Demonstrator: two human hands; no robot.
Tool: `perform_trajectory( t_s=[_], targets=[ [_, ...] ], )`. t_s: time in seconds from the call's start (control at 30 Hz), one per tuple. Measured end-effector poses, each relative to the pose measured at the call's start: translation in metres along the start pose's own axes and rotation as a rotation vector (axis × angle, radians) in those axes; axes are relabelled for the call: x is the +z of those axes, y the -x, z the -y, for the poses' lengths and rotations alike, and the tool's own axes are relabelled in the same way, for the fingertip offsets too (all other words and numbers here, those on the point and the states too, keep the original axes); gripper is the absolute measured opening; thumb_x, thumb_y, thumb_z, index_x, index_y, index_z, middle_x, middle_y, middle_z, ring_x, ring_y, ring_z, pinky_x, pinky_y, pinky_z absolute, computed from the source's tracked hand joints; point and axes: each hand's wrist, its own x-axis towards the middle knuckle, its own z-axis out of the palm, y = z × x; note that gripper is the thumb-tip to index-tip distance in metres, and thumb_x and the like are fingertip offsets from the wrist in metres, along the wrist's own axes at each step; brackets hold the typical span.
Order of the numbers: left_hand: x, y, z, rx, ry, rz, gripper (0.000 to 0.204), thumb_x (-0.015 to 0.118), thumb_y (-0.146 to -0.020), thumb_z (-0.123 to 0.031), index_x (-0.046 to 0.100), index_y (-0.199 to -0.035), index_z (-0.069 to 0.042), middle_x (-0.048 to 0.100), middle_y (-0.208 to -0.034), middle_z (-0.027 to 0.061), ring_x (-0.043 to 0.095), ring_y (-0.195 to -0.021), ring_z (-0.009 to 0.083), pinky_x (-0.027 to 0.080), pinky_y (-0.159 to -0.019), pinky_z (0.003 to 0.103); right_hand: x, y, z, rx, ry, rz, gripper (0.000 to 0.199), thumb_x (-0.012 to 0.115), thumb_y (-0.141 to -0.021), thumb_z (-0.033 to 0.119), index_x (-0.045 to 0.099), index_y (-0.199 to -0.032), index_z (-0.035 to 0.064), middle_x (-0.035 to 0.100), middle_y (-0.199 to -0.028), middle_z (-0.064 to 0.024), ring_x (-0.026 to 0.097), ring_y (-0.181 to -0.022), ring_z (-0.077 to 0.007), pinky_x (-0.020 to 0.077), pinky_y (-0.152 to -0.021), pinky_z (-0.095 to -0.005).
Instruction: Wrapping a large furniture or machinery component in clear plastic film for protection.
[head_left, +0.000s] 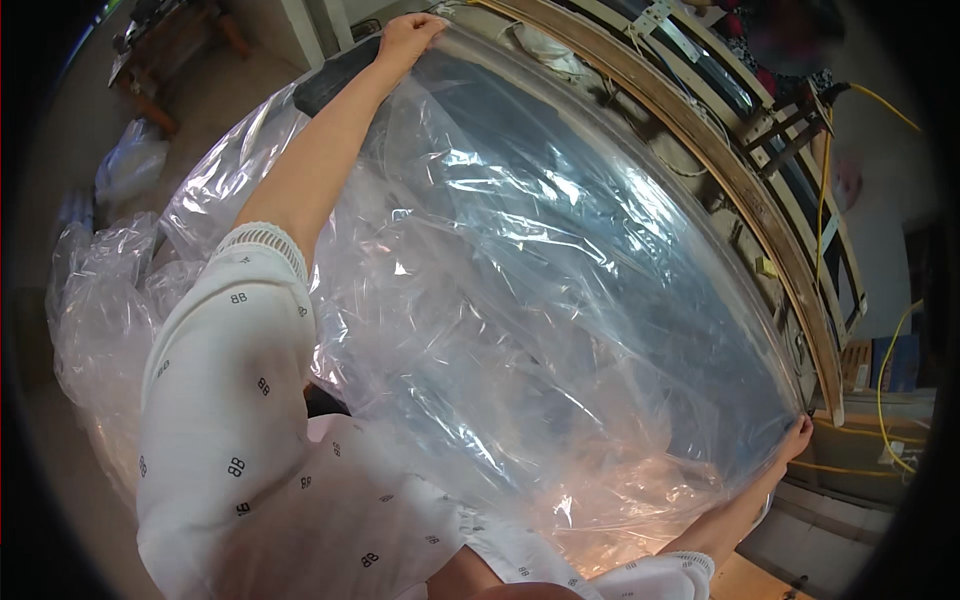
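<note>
A wide sheet of clear plastic film [480, 290], crumpled and shiny, spreads in front of me over a dark surface. With my arm stretched out, my left hand [408, 40] pinches the film's far edge at the upper left. Over at the right end of that same edge, my right hand [797, 440] is closed on the film, its fingers partly hidden. Between the two hands the edge runs taut along the machine. Loose folds of film gather against my body.
Beyond the film's edge runs a long wooden-edged bar [760, 200] of a machine, with a metal frame behind it. A yellow cable [824, 200] hangs at the right. More bunched film [105, 320] lies at the left, near a wooden table [170, 50]. Someone [800, 35] is partly visible at the far right.
</note>
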Motion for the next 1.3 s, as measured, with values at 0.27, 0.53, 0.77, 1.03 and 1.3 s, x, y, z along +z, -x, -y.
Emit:
perform_trajectory(
  t_s=[0.27,0.53,0.77,1.03,1.3],
  targets=[
    [0.002,-0.02,0.015,-0.006,-0.025,-0.017,0.021,0.062,-0.079,-0.026,0.067,-0.086,-0.007,0.061,-0.073,0.0003,0.055,-0.067,0.0077,0.043,-0.058,0.022,0.017,-0.014,0.019,0.142,-0.16,-0.015,0.029,0.058,-0.086,0.026,0.057,-0.095,-0.0011,0.057,-0.09,-0.0066,0.051,-0.08,-0.0151,0.0414,-0.073,-0.028],
    [0.004,-0.037,0.027,-0.152,0.043,-0.069,0.008,0.051,-0.076,-0.008,0.053,-0.069,-0.005,0.053,-0.058,0.0055,0.052,-0.052,0.015,0.047,-0.05,0.029,-0.005,-0.019,0.015,0.225,0.431,-0.161,0.039,0.059,-0.08,0.03,0.059,-0.082,-0.0089,0.06,-0.08,-0.0139,0.053,-0.071,-0.0245,0.042,-0.069,-0.0363],
    [0.007,-0.023,0.017,-0.221,0.205,-0.255,0.015,0.042,-0.087,-0.016,0.046,-0.095,-0.004,0.051,-0.07,0.0077,0.053,-0.062,0.017,0.048,-0.054,0.029,-0.01,-0.008,0.043,0.229,-0.065,-0.041,0.045,0.041,-0.087,0.027,0.059,-0.101,-0.0116,0.062,-0.097,-0.016,0.057,-0.084,-0.0232,0.0427,-0.076,-0.0342],
    [-0.007,-0.029,0.029,-0.038,-0.431,-0.375,0.024,0.057,-0.082,-0.028,0.066,-0.084,-0.006,0.061,-0.072,0.0043,0.056,-0.072,0.0116,0.044,-0.065,0.028,-0.012,-0.008,0.028,0.248,0.041,-0.1,0.057,0.037,-0.091,0.039,0.052,-0.112,-0.012,0.055,-0.111,-0.0213,0.053,-0.097,-0.0282,0.0387,-0.086,-0.0365],
    [-0.074,0.005,-0.036,-0.052,0.15,-0.011,0.028,0.05,-0.089,-0.034,0.057,-0.08,-0.008,0.048,-0.063,-0.0045,0.037,-0.054,0.0048,0.029,-0.046,0.022,-0.034,0.032,0.094,0.192,-0.176,0.437,0.046,0.05,-0.089,0.035,0.051,-0.109,-0.0066,0.054,-0.107,-0.013,0.051,-0.094,-0.0226,0.0389,-0.083,-0.0305]
  ],
)
